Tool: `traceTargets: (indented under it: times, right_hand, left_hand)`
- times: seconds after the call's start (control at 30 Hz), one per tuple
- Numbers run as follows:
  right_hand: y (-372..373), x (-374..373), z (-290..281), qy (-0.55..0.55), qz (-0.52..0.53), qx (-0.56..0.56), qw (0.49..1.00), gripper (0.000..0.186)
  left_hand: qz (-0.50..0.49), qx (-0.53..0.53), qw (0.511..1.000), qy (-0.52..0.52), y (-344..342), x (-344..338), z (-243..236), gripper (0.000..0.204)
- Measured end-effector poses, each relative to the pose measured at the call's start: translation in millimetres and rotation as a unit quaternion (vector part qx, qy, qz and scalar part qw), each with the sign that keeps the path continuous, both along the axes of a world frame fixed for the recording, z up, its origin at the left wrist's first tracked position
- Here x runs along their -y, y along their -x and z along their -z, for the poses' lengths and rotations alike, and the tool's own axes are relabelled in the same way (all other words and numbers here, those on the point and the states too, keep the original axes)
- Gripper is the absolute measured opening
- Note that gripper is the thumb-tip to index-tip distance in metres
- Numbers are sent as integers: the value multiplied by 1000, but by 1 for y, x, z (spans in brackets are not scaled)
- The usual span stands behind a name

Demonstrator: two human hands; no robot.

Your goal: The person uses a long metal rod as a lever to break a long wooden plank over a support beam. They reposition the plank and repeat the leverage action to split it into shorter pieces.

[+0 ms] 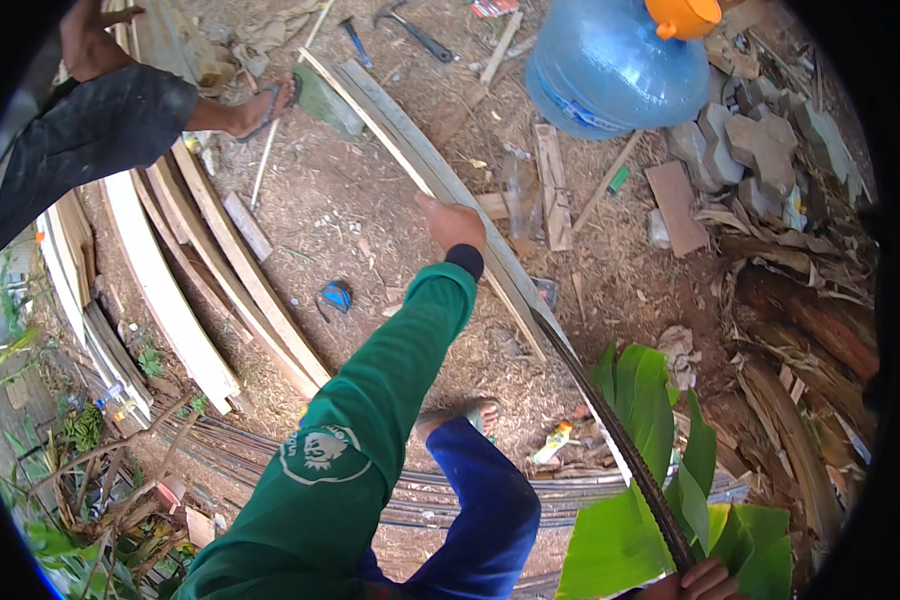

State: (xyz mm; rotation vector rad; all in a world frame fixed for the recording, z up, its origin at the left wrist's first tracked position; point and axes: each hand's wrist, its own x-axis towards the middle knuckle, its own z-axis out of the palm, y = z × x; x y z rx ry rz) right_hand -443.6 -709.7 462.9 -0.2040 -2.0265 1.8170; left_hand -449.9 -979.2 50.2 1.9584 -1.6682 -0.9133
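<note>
My left hand (455,226), at the end of a green sleeve, is closed on a long grey wooden plank (425,155). A narrow pale batten (365,112) runs along the plank's left edge, under my thumb. The plank slants from the upper middle toward the lower right. At the lower right edge my right hand (708,582) is partly cut off, its fingers curled at the near end of a long, dark, ridged strip (620,440). That strip reaches up toward the plank's near end; its exact kind is unclear.
Left: long boards (165,285) and another person's leg (90,120). On the ground: a blue tape measure (337,295) and hammer (417,32). Right: a blue water jug (615,70), paving blocks (760,145) and green leaves (642,395). My blue-trousered leg (480,510) is below.
</note>
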Motion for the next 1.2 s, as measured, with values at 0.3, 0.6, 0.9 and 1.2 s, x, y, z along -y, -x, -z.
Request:
traceTargets:
  times: [0.3, 0.6, 0.9, 1.2]
  right_hand:
    - [-8, -21, 17, 94, -72, -112, 987, 44]
    - [-61, -49, 42, 153, -162, -274, 936, 38]
    - [-68, -77, 54, 154, -152, -288, 933, 39]
    - [-81, -81, 58, 253, -260, -293, 884, 48]
  left_hand:
    - [-11, -60, 998, -33, -3, 3, -4, 65]
    - [4, -143, 990, -14, -17, 1, -2, 53]
    - [36, -167, 985, -15, -14, 5, 5, 82]
    - [469, -7, 840, 272, -80, -105, -27, 81]
